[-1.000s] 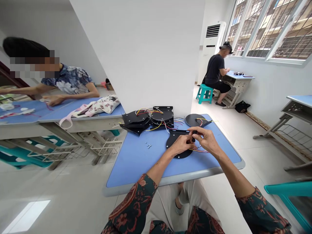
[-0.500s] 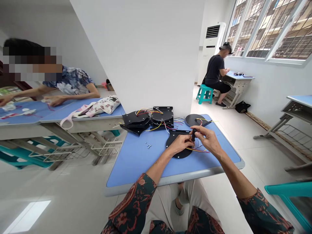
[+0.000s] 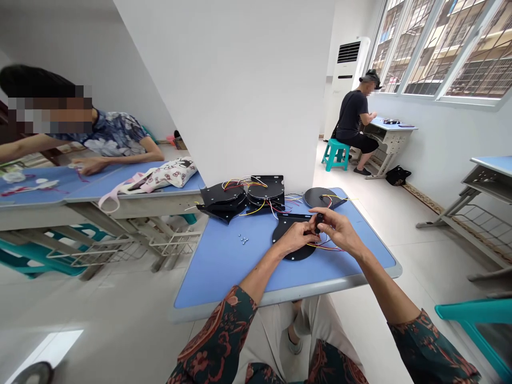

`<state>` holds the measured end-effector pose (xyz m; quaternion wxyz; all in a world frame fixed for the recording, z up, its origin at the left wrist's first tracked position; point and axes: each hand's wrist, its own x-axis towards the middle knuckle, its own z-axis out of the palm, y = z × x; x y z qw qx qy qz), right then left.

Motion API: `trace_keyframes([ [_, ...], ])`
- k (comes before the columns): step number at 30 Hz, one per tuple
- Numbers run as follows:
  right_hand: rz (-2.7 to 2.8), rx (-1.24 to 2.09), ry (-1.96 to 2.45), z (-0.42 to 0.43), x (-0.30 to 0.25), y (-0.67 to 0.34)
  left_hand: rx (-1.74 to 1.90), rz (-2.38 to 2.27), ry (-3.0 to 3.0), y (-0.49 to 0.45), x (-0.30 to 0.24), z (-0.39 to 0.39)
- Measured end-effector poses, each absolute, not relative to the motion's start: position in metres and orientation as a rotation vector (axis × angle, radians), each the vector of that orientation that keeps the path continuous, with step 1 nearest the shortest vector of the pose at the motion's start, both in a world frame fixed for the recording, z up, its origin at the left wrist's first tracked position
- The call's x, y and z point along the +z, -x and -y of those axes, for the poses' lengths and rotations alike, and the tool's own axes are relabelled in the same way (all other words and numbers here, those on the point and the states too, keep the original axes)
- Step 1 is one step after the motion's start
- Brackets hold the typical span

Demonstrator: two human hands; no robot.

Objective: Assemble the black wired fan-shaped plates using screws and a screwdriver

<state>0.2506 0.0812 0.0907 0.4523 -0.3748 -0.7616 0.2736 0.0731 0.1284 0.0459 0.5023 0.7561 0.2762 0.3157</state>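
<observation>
In front of me, a black round plate [image 3: 295, 253] with a slotted straight edge lies flat on the blue table. My right hand [image 3: 339, 229] grips the black handle of an upright tool, apparently a screwdriver [image 3: 319, 221], over the plate's right side. My left hand [image 3: 295, 236] rests across the plate, its fingertips closed together beside the tool's lower end. What they pinch, if anything, is hidden. Red, yellow and white wires [image 3: 328, 248] run out from the plate to the right. Several small silvery screws or nuts [image 3: 244, 240] lie left of it.
Stacked black plate assemblies [image 3: 228, 193] with loose wires stand at the table's back left. Another round black plate [image 3: 318, 197] lies at the back right. A white pillar [image 3: 248, 96] rises behind. One person [image 3: 116, 133] sits left, another [image 3: 354, 114] farther back right.
My right fingers have shifted slightly around the tool's handle, while my left hand stays put. The person at left has leaned lower and leftward. A dark round object has appeared at the lower left.
</observation>
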Motion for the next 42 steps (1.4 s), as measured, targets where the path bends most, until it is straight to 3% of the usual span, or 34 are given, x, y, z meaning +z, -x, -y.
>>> trace_keyframes([
  [5,1.892,0.824,0.865,-0.093,0.104,-0.252,0.790,-0.796,-1.863,-0.073,0.046,-0.126],
  [13,1.933,1.415,0.638,-0.142,0.111,-0.271,0.740,-0.726,-1.752,-0.071,0.044,-0.127],
  [27,1.874,0.934,0.805,-0.130,0.094,-0.259,0.790,-0.843,-1.779,-0.074,0.041,-0.127],
  [33,1.865,1.038,0.834,-0.135,0.087,-0.264,0.842,-0.899,-1.877,-0.074,0.041,-0.127],
  [37,1.576,1.023,0.750,-0.141,0.084,-0.266,0.895,-0.881,-1.968,-0.069,0.044,-0.128],
  [42,1.353,0.934,0.780,-0.149,0.083,-0.268,0.700,-0.939,-2.260,-0.061,0.054,-0.121],
])
